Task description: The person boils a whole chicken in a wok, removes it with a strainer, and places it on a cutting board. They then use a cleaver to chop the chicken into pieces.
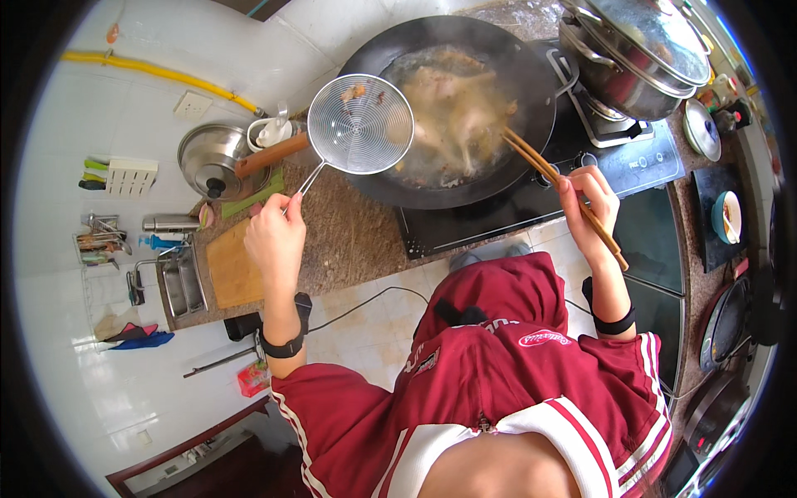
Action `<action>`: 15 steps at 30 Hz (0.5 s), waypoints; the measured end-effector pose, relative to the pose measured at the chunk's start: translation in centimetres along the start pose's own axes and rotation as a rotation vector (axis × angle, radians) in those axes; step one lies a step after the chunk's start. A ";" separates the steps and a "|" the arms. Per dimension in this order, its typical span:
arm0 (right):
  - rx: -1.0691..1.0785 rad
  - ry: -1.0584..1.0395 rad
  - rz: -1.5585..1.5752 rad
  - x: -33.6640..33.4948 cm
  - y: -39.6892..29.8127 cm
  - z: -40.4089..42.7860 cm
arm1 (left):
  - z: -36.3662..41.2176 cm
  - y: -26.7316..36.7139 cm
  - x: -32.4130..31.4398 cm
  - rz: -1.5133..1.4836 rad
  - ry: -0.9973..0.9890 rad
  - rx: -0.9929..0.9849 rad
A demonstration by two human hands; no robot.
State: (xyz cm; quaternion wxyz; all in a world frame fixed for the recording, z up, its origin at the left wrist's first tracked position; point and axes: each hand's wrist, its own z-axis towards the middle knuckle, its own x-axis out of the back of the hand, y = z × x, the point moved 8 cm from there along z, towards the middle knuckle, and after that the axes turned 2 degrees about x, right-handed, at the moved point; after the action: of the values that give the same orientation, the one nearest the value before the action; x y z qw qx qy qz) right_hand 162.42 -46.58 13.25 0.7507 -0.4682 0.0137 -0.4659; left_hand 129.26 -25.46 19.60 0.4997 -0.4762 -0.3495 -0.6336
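Note:
My left hand [277, 239] grips the thin wire handle of a round metal mesh skimmer [361, 124]. A few brownish bits lie in the skimmer, which is held over the left rim of a large dark wok [373, 190]. Pale poultry pieces [457, 109], perhaps a whole bird, sit in steaming, bubbling liquid in the wok. In my right hand [588, 205] is a pair of wooden chopsticks [542, 165]. Their tips reach over the right side of the wok, by the meat; whether they touch it I cannot tell.
A lidded steel steamer pot [629, 62] stands on the hob's right burner. Left of the wok are a steel lid [215, 159], a white container [268, 132], a wooden cutting board [233, 264] and a sink [182, 283]. Rightward sits a bowl with a spoon [726, 216].

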 end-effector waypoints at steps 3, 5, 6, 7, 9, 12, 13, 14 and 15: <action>-0.081 -0.033 0.056 -0.5 1.4 -0.7 | -0.8 0.6 0.1 0.070 0.081 -0.061; -0.103 -0.018 0.086 -0.5 2.0 -1.0 | -1.1 1.1 0.2 0.106 0.157 -0.080; -0.121 -0.024 0.118 -0.6 2.3 -1.2 | -1.5 1.9 0.6 0.121 0.237 -0.145; -0.155 -0.030 0.150 -0.8 2.7 -1.3 | -1.7 2.7 1.0 0.125 0.315 -0.216; -0.187 -0.043 0.183 -1.0 3.2 -1.5 | -1.9 4.4 1.3 0.128 0.474 -0.357; -0.188 -0.074 0.158 -1.4 3.4 -1.6 | -1.4 6.6 0.0 0.251 0.526 -0.438; -0.192 -0.067 0.169 -1.5 3.4 -1.6 | -1.2 7.5 -0.4 0.285 0.561 -0.479; -0.190 -0.075 0.173 -1.6 3.4 -1.6 | -0.9 8.3 -0.9 0.311 0.572 -0.510; -0.202 -0.081 0.195 -1.7 3.4 -1.6 | -0.5 8.8 -1.3 0.300 0.555 -0.532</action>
State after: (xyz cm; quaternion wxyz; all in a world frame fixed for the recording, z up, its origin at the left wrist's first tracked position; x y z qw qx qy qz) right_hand 163.03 -46.02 9.19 0.7414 -0.5561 0.0755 -0.3679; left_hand 137.72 -27.79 17.95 0.5214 -0.4454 0.0478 -0.7263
